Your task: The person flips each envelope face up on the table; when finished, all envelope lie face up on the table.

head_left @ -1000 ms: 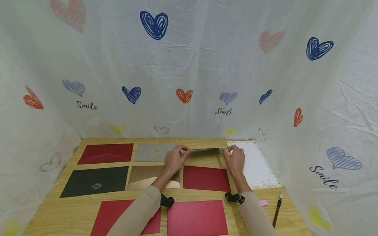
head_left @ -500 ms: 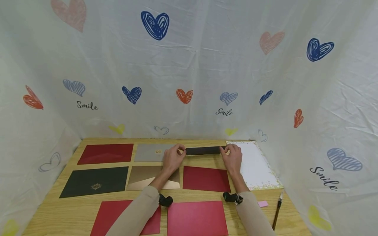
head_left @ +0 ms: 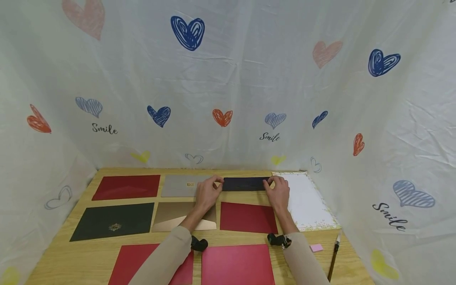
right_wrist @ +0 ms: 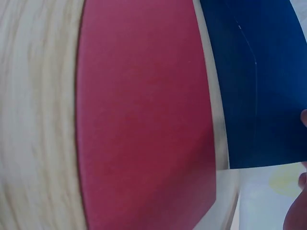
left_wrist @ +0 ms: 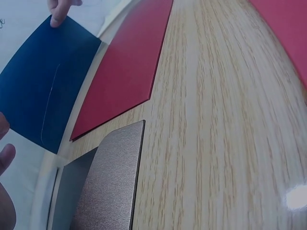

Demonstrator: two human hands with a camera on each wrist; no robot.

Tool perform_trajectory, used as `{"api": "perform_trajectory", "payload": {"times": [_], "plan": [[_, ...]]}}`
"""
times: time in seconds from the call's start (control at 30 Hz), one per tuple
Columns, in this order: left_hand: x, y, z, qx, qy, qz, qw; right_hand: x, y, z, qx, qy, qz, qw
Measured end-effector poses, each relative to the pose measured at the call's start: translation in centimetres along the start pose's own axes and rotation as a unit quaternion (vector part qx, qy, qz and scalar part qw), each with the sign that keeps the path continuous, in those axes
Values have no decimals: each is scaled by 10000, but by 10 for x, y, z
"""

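A dark navy envelope [head_left: 246, 184] is held along its two short ends at the back of the table. My left hand [head_left: 208, 192] pinches its left end between thumb and finger, while my right hand [head_left: 278, 193] pinches the right end. In the left wrist view the face of the navy envelope [left_wrist: 48, 81] looks blue, with a thin curved flap line. In front of it a red envelope [head_left: 248, 217] lies flat. The left forearm passes over a gold envelope [head_left: 167, 213], and a grey envelope [head_left: 179, 186] lies by the left hand.
Farther left lie a dark red envelope [head_left: 126, 187] and a dark green envelope [head_left: 114, 221]. Two pinkish-red envelopes, one brighter [head_left: 238, 265], lie near the front. Bordered paper [head_left: 308, 202], a pink eraser-like block [head_left: 316, 247] and a brush [head_left: 334, 257] are at right.
The navy envelope has tilted from nearly edge-on to show its broad face, its near edge coming lower. Both hands have shifted slightly left with it and keep their pinch.
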State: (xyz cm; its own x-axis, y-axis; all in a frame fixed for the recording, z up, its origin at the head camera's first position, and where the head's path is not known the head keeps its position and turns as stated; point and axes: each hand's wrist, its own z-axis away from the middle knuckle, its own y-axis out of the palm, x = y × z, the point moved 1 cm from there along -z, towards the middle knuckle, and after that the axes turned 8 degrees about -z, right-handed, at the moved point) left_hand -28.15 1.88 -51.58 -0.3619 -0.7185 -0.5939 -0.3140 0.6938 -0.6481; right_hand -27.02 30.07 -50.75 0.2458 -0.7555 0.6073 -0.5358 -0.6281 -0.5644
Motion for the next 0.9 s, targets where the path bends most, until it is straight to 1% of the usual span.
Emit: {"api": "perform_trajectory", "payload": {"times": [0.07, 0.17, 0.27, 0.43, 0.53, 0.63, 0.77, 0.9], "plan": [[1, 2, 0, 55, -14, -7, 10000, -3, 1, 2, 219, 127, 207, 9995], [2, 4, 1, 161, -16, -65, 9998, -8, 4, 4, 530, 119, 571, 9969], [2, 4, 1, 238, 23, -218, 9995, -12, 7, 5, 773, 71, 856, 9933], [3, 3, 2, 481, 121, -455, 9977, -14, 10, 6, 1092, 278, 995, 9886], [4, 4, 3, 713, 111, -650, 9953, -14, 11, 7, 1377, 464, 1005, 9843], [6, 5, 5, 895, 98, -921, 9917, -14, 13, 8, 1621, 605, 994, 9799], [8, 6, 5, 1089, 80, -1274, 9858, -16, 15, 8, 1781, 678, 1059, 9759], [7, 7, 5, 1332, 19, -1425, 9808, -18, 17, 8, 1959, 703, 1226, 9704]]}}
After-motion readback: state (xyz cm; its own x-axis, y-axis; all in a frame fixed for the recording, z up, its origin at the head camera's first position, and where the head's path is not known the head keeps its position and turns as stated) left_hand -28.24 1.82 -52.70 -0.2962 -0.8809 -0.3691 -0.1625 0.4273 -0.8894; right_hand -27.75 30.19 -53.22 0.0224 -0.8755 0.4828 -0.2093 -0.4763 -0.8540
